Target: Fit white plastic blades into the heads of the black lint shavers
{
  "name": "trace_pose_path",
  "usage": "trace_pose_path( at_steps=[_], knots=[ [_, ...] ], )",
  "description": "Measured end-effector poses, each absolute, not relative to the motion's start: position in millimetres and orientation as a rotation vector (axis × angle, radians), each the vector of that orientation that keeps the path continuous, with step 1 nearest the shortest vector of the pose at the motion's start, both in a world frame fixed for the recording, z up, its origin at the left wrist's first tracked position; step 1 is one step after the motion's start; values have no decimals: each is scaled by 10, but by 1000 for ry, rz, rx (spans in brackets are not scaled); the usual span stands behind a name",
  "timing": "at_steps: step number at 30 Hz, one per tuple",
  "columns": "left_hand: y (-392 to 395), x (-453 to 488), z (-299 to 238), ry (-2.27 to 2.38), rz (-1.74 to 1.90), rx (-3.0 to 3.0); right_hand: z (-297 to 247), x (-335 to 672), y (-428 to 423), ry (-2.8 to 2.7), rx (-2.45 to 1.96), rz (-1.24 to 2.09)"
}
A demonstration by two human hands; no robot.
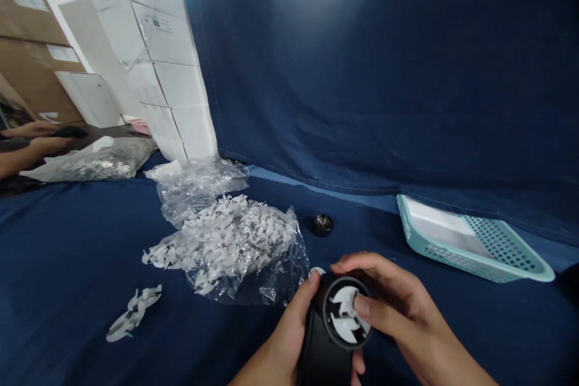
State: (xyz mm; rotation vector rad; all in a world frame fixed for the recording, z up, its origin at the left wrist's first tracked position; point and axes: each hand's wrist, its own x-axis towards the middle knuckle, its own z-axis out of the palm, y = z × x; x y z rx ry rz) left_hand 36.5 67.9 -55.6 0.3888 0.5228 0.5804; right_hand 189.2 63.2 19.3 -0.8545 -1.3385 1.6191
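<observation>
While the left hand [287, 329] wraps the black plastic housing [323, 356] from below, its thumb pressed against the side, the right hand [400, 307] curls over the round black rim [348, 338] at the housing's top end. The right thumb [363, 306] rests on the white vanes [344, 321] seated inside that rim. Both hands are closed on the housing, gripping it between them. A small white piece [318, 270] shows just beyond the left thumb, mostly hidden. Ahead and left of the grip, a clear plastic bag [280, 283] lies heaped with white plastic parts [221, 235]. Farther left of the grip, a loose clump of similar white parts [134, 312] sits apart on the navy cloth [67, 253]. Straight ahead, a small black ring [322, 225] lies just beside the bag, while a teal plastic basket [470, 241] lined with white stands ahead and to the right. Beyond the heap are a crumpled clear bag [199, 190] and a bag of small metal pieces [90, 164]. At the far left, a co-worker's hands [47, 145] rest near a dark object [70, 131], and stacked white foam boxes [176, 78] rise beside a navy curtain [384, 90]
</observation>
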Motion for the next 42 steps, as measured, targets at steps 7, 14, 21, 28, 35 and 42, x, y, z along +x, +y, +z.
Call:
trace_pose_path(
  at_steps=[7, 14, 21, 28, 35, 42],
  knots=[
    [708, 366, -696, 546, 568, 406, 227, 1867, 630, -1345, -930, 1594],
    [715, 389, -729, 583, 561, 417, 180, 1888, 612, -1341, -942, 1539],
    [707, 401, -626, 614, 574, 467, 209, 1889, 568, -1321, -961, 1548],
    [714, 398, -648, 608, 582, 425, 246, 1881, 593, -1342, -937, 1540],
    [685, 349, -567, 591, 634, 424, 266, 1883, 654, -1320, -991, 1469],
    [685, 323, -519, 602, 629, 402, 379, 1930, 651, -1271, -919, 1629]
  ],
)
